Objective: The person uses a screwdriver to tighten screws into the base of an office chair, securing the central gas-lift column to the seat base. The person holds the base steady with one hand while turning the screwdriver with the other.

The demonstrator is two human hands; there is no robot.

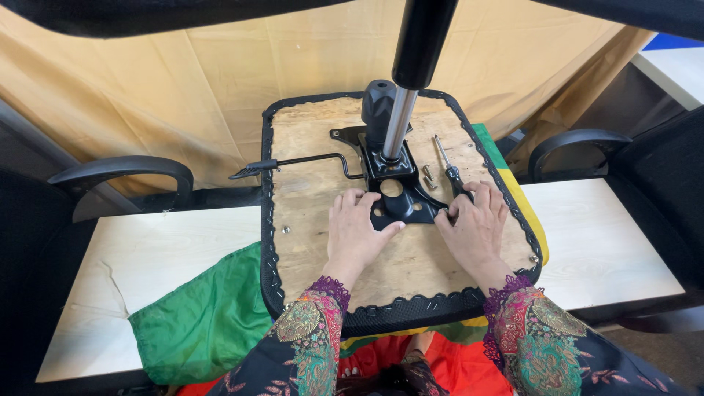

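An upturned chair seat (418,257) with a plywood underside lies on a light table. A black metal mechanism plate (400,198) sits on the wood, with a chrome gas cylinder (398,125) rising from it and a lever (293,163) reaching left. My left hand (356,235) rests flat on the wood, fingers touching the plate's left front corner. My right hand (477,227) touches the plate's right edge; its fingers lie over the black handle of a screwdriver (447,165). Loose bolts (427,176) lie beside the plate.
A green cloth (205,315) is under the seat, with red cloth near my lap. Black armrests stand at left (121,170) and right (579,139). A tan curtain hangs behind. A small screw (285,229) lies at the seat's left edge.
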